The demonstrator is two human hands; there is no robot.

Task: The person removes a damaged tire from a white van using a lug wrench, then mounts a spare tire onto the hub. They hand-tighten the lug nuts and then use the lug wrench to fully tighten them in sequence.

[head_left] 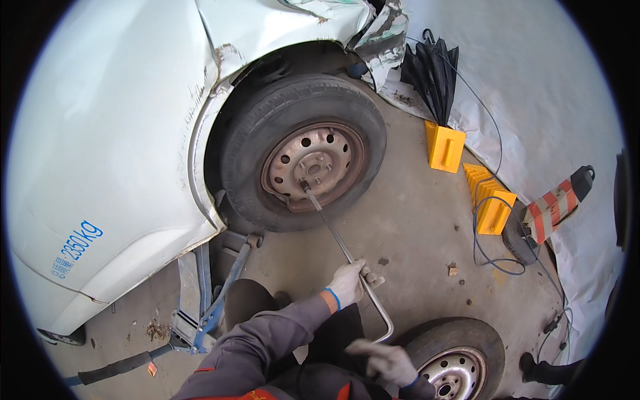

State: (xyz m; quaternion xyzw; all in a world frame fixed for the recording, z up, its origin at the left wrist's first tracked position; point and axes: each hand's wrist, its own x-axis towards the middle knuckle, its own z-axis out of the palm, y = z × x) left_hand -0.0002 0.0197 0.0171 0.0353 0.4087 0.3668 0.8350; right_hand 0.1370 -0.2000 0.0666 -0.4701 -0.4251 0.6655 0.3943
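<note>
A long bent steel lug wrench (pixel 341 241) runs from a lug nut on the rusty wheel (pixel 297 157) of the white vehicle, with its socket end at the hub. My left hand (pixel 348 284), in a pale work glove, is closed round the shaft of the wrench. My right hand (pixel 390 365), also gloved, is beside the bent end of the wrench. It is blurred by motion, so I cannot tell whether its fingers touch the bar. The tyre (pixel 243 170) sits inside a wheel arch with a dented, scraped body panel around it.
A blue floor jack (pixel 212 307) stands under the vehicle at left. A second wheel (pixel 490 343) lies on the floor near my right hand. Yellow wheel chocks (pixel 495 215), a striped warning post (pixel 552 212), a black umbrella (pixel 437 83) and a loose cable (pixel 501 150) are at right.
</note>
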